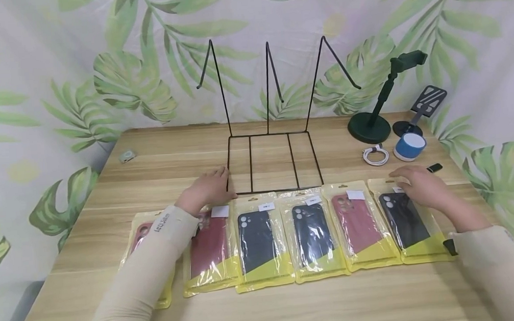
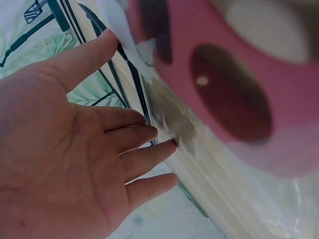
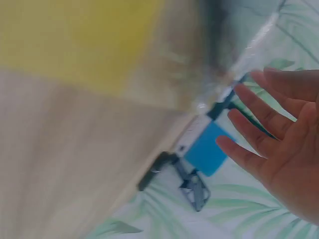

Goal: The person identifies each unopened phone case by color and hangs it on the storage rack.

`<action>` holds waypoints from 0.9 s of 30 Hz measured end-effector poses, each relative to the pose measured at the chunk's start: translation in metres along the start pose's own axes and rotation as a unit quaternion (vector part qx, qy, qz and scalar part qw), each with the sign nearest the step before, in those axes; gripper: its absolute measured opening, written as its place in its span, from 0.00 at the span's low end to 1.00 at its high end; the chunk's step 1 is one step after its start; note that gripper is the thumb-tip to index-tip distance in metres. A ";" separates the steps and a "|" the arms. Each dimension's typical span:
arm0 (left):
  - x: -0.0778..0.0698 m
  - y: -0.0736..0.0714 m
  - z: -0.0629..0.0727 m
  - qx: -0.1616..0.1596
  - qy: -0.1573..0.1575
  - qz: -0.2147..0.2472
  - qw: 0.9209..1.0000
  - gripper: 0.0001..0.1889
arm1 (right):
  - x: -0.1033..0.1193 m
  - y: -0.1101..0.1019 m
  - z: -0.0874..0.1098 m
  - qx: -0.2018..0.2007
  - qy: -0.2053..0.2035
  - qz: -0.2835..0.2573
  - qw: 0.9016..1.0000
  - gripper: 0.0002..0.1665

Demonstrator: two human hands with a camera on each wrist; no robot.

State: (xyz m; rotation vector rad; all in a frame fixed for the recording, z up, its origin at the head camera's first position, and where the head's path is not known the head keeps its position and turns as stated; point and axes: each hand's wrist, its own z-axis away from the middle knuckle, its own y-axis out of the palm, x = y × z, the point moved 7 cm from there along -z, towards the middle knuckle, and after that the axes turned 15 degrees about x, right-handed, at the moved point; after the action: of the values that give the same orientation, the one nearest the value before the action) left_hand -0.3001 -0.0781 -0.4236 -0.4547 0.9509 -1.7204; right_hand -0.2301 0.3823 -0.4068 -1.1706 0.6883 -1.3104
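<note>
We've got glossy phone-case packets (image 1: 257, 239) lined up before the wire rack (image 1: 251, 163), likely to skid if bumped. We see both hands well apart, empty, fingers loose: right hand (image 1: 426, 187) over the end packet (image 1: 404, 220), right of the rack, left hand (image 1: 207, 189) at its near-left corner, where one careless shove could drive the rack into the packets.

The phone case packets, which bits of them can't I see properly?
- Head view: the leftmost packet is mostly hidden by the left sleeve.
- Head view: print on the white labels is too small to read.
- Left wrist view: the picture's edges cut off the pink case.
- Right wrist view: the yellow packet is blurred.
</note>
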 end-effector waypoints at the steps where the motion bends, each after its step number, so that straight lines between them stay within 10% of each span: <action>1: 0.000 -0.001 0.000 0.000 0.000 -0.001 1.000 0.45 | -0.003 0.001 -0.002 0.004 0.001 0.003 1.000 0.20; 13: 0.004 0.002 -0.005 0.001 -0.003 -0.016 1.000 0.45 | -0.026 -0.007 -0.008 0.012 0.012 -0.044 0.999 0.11; 19: 0.001 0.002 -0.001 0.003 0.001 -0.003 1.000 0.44 | -0.012 -0.047 0.029 -0.101 -0.031 -0.076 0.991 0.07; 23: 0.002 0.004 0.000 0.002 0.003 0.000 1.000 0.44 | 0.014 -0.078 0.065 -0.209 -0.093 -0.092 0.969 0.05; 27: 0.003 0.003 0.002 0.000 0.002 0.004 1.000 0.43 | 0.048 -0.101 0.093 -0.312 -0.226 -0.066 0.921 0.04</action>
State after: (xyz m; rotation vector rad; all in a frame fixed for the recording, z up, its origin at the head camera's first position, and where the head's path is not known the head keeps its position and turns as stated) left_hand -0.2983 -0.0814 -0.4251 -0.4465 0.9536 -1.7150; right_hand -0.1727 0.3743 -0.2729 -1.9908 0.7088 -0.8817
